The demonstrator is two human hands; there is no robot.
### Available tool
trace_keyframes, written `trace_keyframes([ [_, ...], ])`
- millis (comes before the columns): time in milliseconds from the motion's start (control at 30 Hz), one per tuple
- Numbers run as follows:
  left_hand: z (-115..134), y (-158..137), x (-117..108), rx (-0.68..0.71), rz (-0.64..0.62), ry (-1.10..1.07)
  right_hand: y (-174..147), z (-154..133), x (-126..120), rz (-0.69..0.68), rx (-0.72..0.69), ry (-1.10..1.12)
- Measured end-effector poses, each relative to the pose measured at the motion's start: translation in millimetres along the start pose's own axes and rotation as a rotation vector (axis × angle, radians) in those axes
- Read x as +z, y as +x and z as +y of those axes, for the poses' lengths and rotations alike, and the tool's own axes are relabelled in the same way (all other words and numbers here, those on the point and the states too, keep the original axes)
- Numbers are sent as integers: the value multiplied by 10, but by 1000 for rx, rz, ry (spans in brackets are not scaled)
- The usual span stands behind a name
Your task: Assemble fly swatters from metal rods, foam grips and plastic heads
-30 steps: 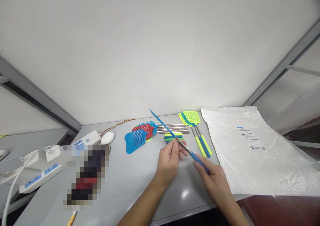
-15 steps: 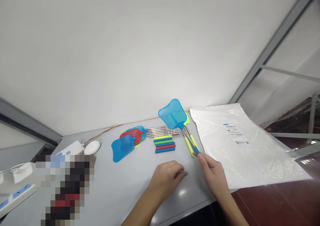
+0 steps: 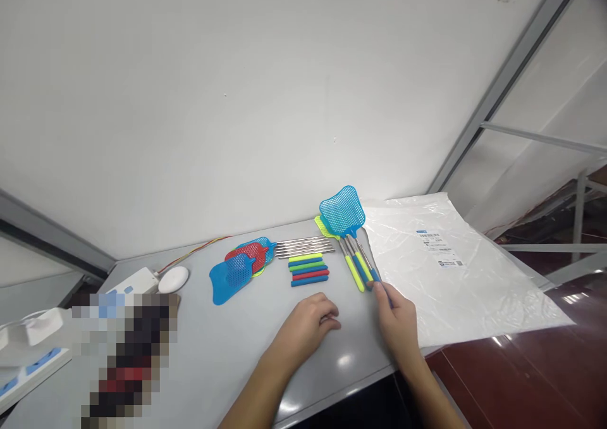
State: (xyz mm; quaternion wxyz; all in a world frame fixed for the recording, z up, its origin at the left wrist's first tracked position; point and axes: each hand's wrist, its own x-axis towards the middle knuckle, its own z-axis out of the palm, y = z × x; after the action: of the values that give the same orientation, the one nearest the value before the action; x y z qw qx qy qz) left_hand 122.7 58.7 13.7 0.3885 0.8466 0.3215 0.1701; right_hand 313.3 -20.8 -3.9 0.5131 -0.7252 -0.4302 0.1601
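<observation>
My right hand is closed around the blue handle of a blue fly swatter, whose mesh head leans up near the wall. Under and beside it lie assembled swatters with yellow-green handles and a blue one; a yellow-green head shows partly behind the blue. My left hand hovers over the table, loosely curled, thumb apart from the fingers, with nothing visible in it. Nearest to it are several loose coloured handle grips, stacked in a row. Behind these lie thin metal rods.
Loose swatter heads in blue and red overlap left of the rods. A white plastic bag with a label covers the table's right side. At the left are a white round object, a power strip and a blurred-out item.
My right hand has shifted the held blue swatter rightward, bringing its head over the other swatters. My left hand has stayed near the grips, its fingers slightly more curled. The view has shifted a little.
</observation>
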Motion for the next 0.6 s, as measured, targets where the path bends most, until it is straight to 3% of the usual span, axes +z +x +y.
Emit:
trace_keyframes([
  [233, -13, -71, -149, 4, -22, 35, 26, 15, 15, 15, -18, 12],
  [600, 55, 14, 100, 135, -23, 202, 0, 83, 0, 36, -107, 13],
])
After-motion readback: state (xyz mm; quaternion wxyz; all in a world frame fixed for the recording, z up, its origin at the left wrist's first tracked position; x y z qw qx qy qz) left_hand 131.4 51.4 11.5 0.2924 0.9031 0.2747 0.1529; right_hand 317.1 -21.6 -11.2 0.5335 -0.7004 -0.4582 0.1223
